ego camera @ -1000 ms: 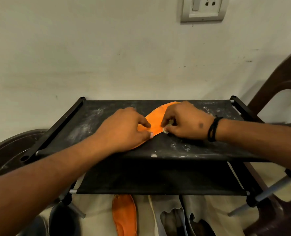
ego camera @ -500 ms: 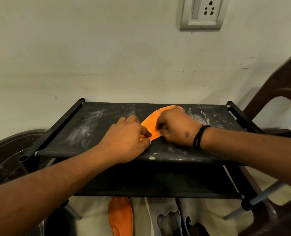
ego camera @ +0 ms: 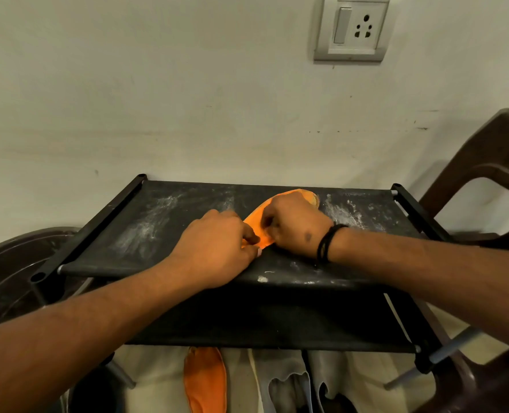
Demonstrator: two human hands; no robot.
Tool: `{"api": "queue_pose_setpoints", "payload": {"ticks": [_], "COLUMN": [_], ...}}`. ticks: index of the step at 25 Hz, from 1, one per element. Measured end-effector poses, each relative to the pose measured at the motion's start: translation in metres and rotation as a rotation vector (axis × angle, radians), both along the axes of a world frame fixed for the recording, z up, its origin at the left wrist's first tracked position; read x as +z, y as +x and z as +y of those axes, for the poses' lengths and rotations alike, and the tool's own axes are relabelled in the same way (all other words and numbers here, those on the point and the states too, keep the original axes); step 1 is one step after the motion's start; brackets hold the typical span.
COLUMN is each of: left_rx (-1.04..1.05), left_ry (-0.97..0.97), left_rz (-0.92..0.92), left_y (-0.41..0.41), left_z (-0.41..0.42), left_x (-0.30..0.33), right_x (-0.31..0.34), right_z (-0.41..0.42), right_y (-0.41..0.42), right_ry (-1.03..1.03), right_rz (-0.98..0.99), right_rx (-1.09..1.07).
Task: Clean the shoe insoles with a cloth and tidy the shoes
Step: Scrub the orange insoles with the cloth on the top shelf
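An orange insole (ego camera: 255,226) lies slanted on the dusty top shelf of a black fabric shoe rack (ego camera: 157,228). My left hand (ego camera: 217,248) pinches the insole's near end and holds it down. My right hand (ego camera: 295,228), with a black band at the wrist, covers the insole's middle, its fingers curled on a small cloth that is almost wholly hidden. Only the insole's far tip (ego camera: 310,195) and a strip between my hands show.
A second orange insole (ego camera: 205,380) and grey shoes (ego camera: 280,383) lie on the floor below the rack. A brown plastic chair (ego camera: 491,162) stands at the right, a dark round tub (ego camera: 5,278) at the left. A wall socket (ego camera: 353,28) is above.
My right hand has slid left over the insole, closer to my left hand, and hides more of it. My left hand keeps its pinch in the same place.
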State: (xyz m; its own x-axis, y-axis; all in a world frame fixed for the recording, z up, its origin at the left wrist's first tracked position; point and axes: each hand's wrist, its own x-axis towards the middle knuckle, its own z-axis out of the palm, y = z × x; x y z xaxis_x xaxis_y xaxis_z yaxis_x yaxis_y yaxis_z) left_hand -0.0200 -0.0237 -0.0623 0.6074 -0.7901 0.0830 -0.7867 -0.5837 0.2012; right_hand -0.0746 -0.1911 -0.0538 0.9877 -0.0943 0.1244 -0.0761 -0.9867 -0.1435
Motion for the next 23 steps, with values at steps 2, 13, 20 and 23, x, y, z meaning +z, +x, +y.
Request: {"api": "queue_pose_setpoints", "payload": {"ticks": [2, 13, 20, 23], "left_rx": [0.025, 0.026, 0.031, 0.028], "left_ry": [-0.047, -0.083, -0.054, -0.042], "left_rz": [0.008, 0.007, 0.028, 0.013], "left_y": [0.003, 0.000, -0.004, -0.005], "left_z": [0.001, 0.001, 0.002, 0.002], "left_x": [-0.004, -0.003, 0.002, 0.002], "right_x": [-0.001, -0.004, -0.004, -0.004], "right_z": [0.020, 0.000, -0.029, -0.033], "right_y": [-0.003, 0.005, 0.016, 0.023], "right_ry": [0.044, 0.103, -0.083, -0.010], "right_rz": [0.007, -0.088, -0.068, -0.117], "right_rx": [0.122, -0.017, -0.058, -0.145]}}
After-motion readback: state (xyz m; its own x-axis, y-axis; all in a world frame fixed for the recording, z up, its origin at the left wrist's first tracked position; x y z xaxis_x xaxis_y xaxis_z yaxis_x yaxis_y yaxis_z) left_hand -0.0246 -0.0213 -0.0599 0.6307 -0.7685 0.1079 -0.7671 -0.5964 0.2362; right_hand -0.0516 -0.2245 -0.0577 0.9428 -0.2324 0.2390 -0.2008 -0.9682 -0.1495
